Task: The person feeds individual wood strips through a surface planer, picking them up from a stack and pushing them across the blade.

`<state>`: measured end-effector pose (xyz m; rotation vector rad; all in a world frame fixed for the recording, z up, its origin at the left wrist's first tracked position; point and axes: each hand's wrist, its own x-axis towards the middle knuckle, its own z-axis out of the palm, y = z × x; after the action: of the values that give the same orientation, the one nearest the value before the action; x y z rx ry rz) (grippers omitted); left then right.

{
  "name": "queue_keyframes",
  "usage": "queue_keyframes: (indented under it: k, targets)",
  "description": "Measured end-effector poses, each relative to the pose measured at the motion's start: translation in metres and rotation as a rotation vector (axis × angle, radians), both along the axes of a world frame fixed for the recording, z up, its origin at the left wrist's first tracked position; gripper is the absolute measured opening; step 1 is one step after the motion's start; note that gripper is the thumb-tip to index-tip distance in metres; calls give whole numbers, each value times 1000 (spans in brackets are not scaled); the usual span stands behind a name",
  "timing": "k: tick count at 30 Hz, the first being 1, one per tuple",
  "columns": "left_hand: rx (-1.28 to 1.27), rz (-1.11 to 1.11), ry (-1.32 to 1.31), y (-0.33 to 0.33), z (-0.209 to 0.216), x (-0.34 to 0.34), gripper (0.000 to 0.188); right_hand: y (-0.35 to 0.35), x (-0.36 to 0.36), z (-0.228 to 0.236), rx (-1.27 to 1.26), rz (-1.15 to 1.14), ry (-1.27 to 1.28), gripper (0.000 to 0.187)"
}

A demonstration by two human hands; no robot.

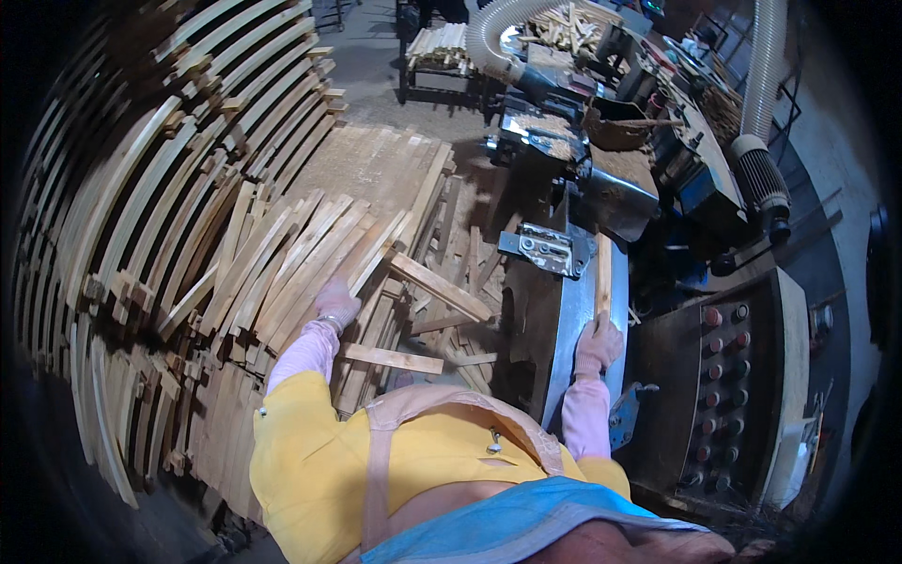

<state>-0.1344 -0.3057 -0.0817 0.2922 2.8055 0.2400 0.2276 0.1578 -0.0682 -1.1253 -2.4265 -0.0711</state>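
Observation:
My right hand [599, 345] is closed around the near end of a narrow wooden strip [603, 273]. That strip lies lengthwise on the smooth metal bed [568, 352] of a woodworking machine, its far end reaching up toward the cutter housing. To the left, my left hand [336, 305] is at the near ends of several loose wooden strips [310, 246] on a pile, its fingers curled over one. A metal guide block with bolts [550, 249] sits on the bed, just left of the strip.
Tall stacks of wooden strips [254, 70] line the left side. Loose offcuts [442, 287] lie between pile and machine. A control panel with several buttons [723, 395] stands at right. Clear ribbed hoses [766, 75] hang above the machine; a rack of wood [440, 47] stands behind.

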Motion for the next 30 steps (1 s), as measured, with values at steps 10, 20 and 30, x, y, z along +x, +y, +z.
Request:
queue_keyframes:
  k: [10,20,30]
  targets:
    - [1072,-196,0,187,27,21,35,-115,-98,54,-766,732,176,72]
    - [1310,-390,-863,276,56,216,72,-193,138,20,-561,-111,73,78]
    - [717,-333,-700,188,-3,153,72,-133,116,-6,-235,-529,-7,46]
